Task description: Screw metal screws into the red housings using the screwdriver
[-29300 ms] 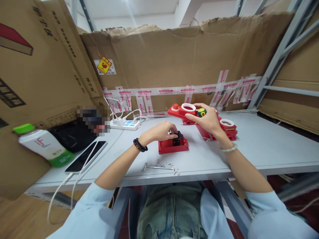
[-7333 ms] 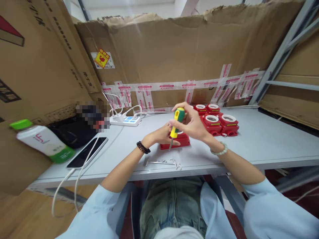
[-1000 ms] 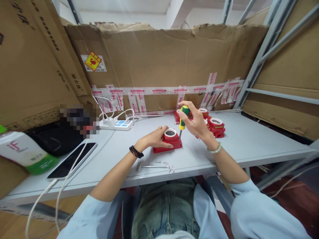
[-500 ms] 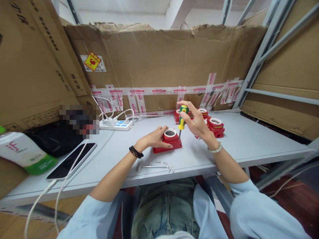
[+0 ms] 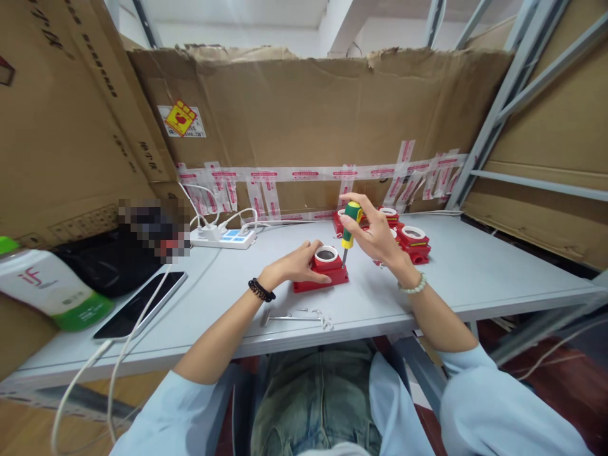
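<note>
A red housing (image 5: 322,286) with a white ring (image 5: 326,254) on top sits on the grey table. My left hand (image 5: 300,263) grips it from the left, thumb along the near side and fingers behind. In my right hand (image 5: 373,231) is a screwdriver (image 5: 352,221) with a green and yellow handle. It stands nearly upright, tilted slightly, its tip at the housing's right corner; whether a screw sits beneath the tip I cannot tell. Nearer the table edge lie a metal T-shaped tool (image 5: 294,318) and several small screws and bits (image 5: 325,320).
More red housings (image 5: 414,244) with white rings stand behind and right of my right hand. A white power strip (image 5: 228,238) with plugs is at back left. A phone (image 5: 140,306), a cable and a white-green bottle (image 5: 52,288) lie left. Cardboard (image 5: 308,114) walls the back.
The whole view has shifted slightly. My right hand still holds the screwdriver at the same corner, its handle leaning a touch more to the right. My left hand keeps its grip on the housing.
</note>
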A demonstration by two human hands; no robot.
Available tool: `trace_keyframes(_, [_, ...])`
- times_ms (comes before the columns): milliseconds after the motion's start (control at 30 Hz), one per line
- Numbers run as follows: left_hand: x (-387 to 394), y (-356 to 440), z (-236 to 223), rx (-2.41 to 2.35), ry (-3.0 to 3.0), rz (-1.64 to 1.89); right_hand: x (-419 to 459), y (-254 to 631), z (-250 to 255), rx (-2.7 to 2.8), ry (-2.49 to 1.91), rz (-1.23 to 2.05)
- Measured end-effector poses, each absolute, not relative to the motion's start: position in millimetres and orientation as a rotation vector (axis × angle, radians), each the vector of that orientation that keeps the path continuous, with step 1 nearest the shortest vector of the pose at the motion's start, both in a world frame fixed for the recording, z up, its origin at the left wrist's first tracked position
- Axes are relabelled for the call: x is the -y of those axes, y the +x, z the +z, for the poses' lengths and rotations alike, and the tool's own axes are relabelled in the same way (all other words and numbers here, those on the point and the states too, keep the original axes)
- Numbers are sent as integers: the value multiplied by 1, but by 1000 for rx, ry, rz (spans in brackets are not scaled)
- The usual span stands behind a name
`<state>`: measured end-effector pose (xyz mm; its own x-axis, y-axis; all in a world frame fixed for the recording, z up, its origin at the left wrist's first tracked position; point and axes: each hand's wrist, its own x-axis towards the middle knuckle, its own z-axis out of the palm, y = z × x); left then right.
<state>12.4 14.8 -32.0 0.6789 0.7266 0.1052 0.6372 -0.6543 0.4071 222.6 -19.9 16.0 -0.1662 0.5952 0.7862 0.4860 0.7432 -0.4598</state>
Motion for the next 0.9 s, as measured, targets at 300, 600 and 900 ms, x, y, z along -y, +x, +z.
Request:
trace_keyframes(300, [-13, 13, -32, -1075, 2550, 388, 22, 216, 19, 1754, -811, 150])
trace_keyframes(600, [-14, 12, -38, -1009, 2532, 529, 21, 209, 15, 1731, -956, -46])
trace_keyframes(900, [-12, -22, -44, -870, 2283, 468, 24, 221, 21, 1912, -835, 465])
